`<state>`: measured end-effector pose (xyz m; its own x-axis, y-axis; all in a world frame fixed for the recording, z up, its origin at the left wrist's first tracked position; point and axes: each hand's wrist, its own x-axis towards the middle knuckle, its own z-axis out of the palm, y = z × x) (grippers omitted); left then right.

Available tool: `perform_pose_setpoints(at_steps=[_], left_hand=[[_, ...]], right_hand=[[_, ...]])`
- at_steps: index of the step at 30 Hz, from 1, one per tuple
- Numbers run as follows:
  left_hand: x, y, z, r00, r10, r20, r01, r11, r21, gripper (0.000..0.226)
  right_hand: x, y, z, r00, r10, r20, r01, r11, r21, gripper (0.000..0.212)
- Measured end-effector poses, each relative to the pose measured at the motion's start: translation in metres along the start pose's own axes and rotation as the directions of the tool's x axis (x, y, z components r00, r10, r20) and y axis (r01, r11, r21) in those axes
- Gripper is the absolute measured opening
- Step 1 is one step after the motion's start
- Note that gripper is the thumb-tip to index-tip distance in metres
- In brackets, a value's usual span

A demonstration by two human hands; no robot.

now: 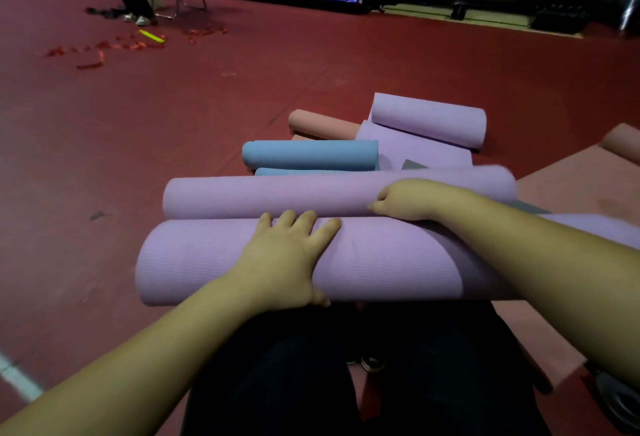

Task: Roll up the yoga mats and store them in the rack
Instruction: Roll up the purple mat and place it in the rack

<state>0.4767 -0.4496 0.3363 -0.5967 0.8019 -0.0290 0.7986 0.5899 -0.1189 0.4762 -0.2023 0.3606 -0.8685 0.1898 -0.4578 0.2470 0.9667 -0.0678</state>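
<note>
Lilac mats (242, 262), blue mat (310, 154), salmon mat (322, 124), dark red floor (138, 124).

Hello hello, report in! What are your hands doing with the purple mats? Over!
Left hand flat on near purple roll. Right hand curled over second purple roll. Blue roll and more mats lie just beyond. No rack in view.

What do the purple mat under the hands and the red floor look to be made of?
Purple mat: looks like soft foam, matte, with a fine ribbed surface texture; the exact foam type cannot be told. Red floor: seems a smooth synthetic sports surface, low sheen, with faint seam lines; the exact material is unclear.
</note>
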Motion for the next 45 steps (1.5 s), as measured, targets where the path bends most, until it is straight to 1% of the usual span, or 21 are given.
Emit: perform_pose_setpoints(at_steps=[3,6,13,15,17,20,24,26,28,29,30,31,33,34,35,36,37,39,40,42,45], left_hand=[[0.011,-0.007,-0.004,0.999,0.019,0.041,-0.018,1.000,-0.025,0.117],[0.019,-0.014,-0.005,0.996,0.028,0.087,-0.022,0.997,-0.072,0.117],[0.029,-0.021,-0.006,0.995,-0.008,0.104,0.025,0.987,-0.157,0.104],[0.035,-0.023,-0.008,0.989,-0.034,0.141,0.062,0.978,-0.198,0.097],[0.045,-0.028,-0.010,0.978,-0.050,0.201,0.101,0.962,-0.254,0.079],[0.064,-0.039,-0.011,0.956,-0.045,0.290,0.147,0.929,-0.339,0.061],[0.086,-0.047,-0.018,0.914,-0.027,0.404,0.244,0.832,-0.498,0.063],[0.094,-0.046,-0.022,0.908,-0.040,0.417,0.263,0.829,-0.493,0.064],[0.101,-0.042,-0.020,0.919,-0.089,0.384,0.263,0.864,-0.430,0.063],[0.103,-0.040,-0.017,0.939,-0.127,0.320,0.251,0.889,-0.382,0.065],[0.102,-0.038,-0.013,0.969,-0.169,0.182,0.222,0.916,-0.334,0.066],[0.100,-0.035,-0.009,0.979,-0.203,-0.018,0.188,0.934,-0.305,0.065],[0.084,-0.033,0.005,0.909,-0.199,-0.365,0.090,0.952,-0.293,0.056],[0.071,-0.028,0.014,0.883,-0.169,-0.437,0.043,0.959,-0.282,0.055],[0.056,-0.021,0.025,0.887,-0.117,-0.447,0.012,0.973,-0.231,0.062],[0.043,-0.015,0.037,0.911,-0.053,-0.410,-0.003,0.991,-0.136,0.075],[0.034,-0.010,0.046,0.942,-0.004,-0.335,-0.004,1.000,-0.022,0.090],[0.030,-0.008,0.055,0.985,-0.001,-0.174,0.018,0.995,0.101,0.113],[0.033,-0.008,0.053,0.991,-0.026,-0.130,0.040,0.994,0.105,0.119],[0.040,-0.009,0.044,0.992,-0.063,-0.108,0.070,0.995,0.070,0.125],[0.040,-0.009,0.037,0.991,-0.049,-0.126,0.058,0.996,0.072,0.124]], right_hand=[[0.008,0.002,-0.003,0.997,-0.035,-0.069,0.033,0.999,-0.030,0.032],[0.016,0.003,-0.008,0.998,-0.044,-0.039,0.042,0.998,-0.048,0.029],[0.039,0.001,-0.015,0.998,0.007,0.063,0.002,0.990,-0.143,0.056],[0.039,-0.002,-0.016,0.993,0.015,0.118,-0.001,0.993,-0.115,0.057],[0.035,-0.003,-0.019,0.988,0.013,0.156,-0.004,0.998,-0.057,0.062],[0.025,-0.001,-0.023,0.990,0.013,0.143,-0.018,0.999,0.039,0.067],[0.016,0.000,-0.015,0.995,0.028,0.092,-0.041,0.990,0.134,0.072],[0.016,-0.001,-0.004,0.999,0.040,0.031,-0.045,0.985,0.169,0.068],[0.019,0.000,0.001,0.998,0.054,-0.018,-0.051,0.984,0.171,0.064],[0.020,0.000,0.001,0.998,0.058,-0.030,-0.052,0.984,0.169,0.063],[0.020,0.001,0.000,0.997,0.069,-0.033,-0.063,0.983,0.173,0.062],[0.021,0.003,-0.001,0.996,0.086,-0.029,-0.079,0.978,0.191,0.062],[0.024,0.005,-0.003,0.996,0.089,-0.021,-0.083,0.973,0.214,0.060],[0.025,0.006,-0.004,0.996,0.084,-0.013,-0.079,0.973,0.218,0.059],[0.026,0.006,-0.006,0.997,0.081,-0.002,-0.079,0.973,0.219,0.058],[0.027,0.006,-0.008,0.997,0.080,0.010,-0.080,0.973,0.214,0.058],[0.028,0.005,-0.009,0.997,0.079,0.021,-0.082,0.973,0.215,0.057],[0.028,0.002,-0.013,0.996,0.076,0.036,-0.082,0.972,0.219,0.054],[0.029,-0.001,-0.014,0.997,0.072,0.038,-0.078,0.972,0.223,0.053],[0.029,-0.004,-0.018,0.996,0.058,0.062,-0.071,0.972,0.225,0.049],[0.027,-0.005,-0.021,0.994,0.063,0.090,-0.082,0.971,0.225,0.036]])
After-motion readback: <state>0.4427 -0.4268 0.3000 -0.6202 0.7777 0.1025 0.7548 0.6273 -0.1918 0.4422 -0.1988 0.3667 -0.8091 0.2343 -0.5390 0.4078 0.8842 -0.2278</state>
